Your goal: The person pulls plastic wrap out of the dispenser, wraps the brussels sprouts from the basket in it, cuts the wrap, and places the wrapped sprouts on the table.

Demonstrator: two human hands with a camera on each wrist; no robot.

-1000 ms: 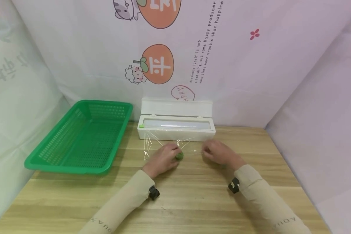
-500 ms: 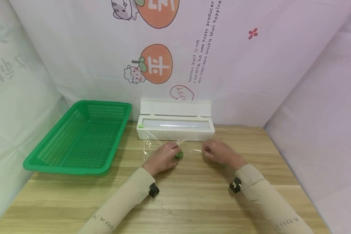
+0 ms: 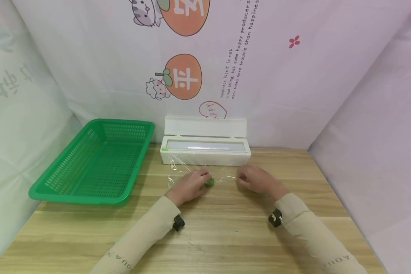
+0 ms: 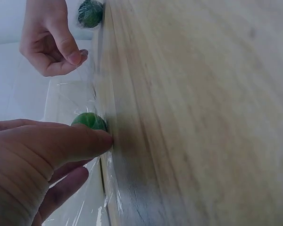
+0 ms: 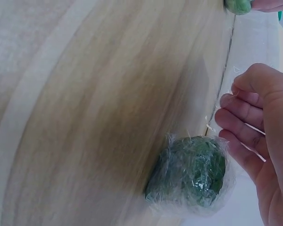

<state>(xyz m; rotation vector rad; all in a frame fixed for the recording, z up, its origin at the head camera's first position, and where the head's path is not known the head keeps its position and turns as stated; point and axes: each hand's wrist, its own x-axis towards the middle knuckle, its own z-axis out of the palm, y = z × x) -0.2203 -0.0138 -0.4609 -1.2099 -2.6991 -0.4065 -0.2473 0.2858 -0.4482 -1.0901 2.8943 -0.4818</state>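
A small round green fruit or vegetable [image 3: 209, 182] sits on the table in my left hand [image 3: 190, 185], whose thumb and fingers hold it from the left. In the left wrist view the green piece [image 4: 90, 121] shows lighter stripes. Clear cling film [image 3: 222, 173] stretches from a white dispenser box [image 3: 205, 158] towards both hands. My right hand [image 3: 255, 178] pinches the film's edge between thumb and forefinger, its other fingers curled. Close to that hand, the right wrist view shows a film-wrapped green piece [image 5: 193, 174] on the table; my right hand largely hides it in the head view.
The dispenser's lid [image 3: 205, 127] stands raised against the back curtain, and a green slider [image 3: 165, 148] sits at its left end. To the left stands a green plastic basket [image 3: 130, 179]. Fabric walls enclose the wooden table [image 3: 226, 236] at the back and sides.
Both hands stay nearly in place, still holding the green piece and the film's edge. Only the creases and glints on the film shift slightly.
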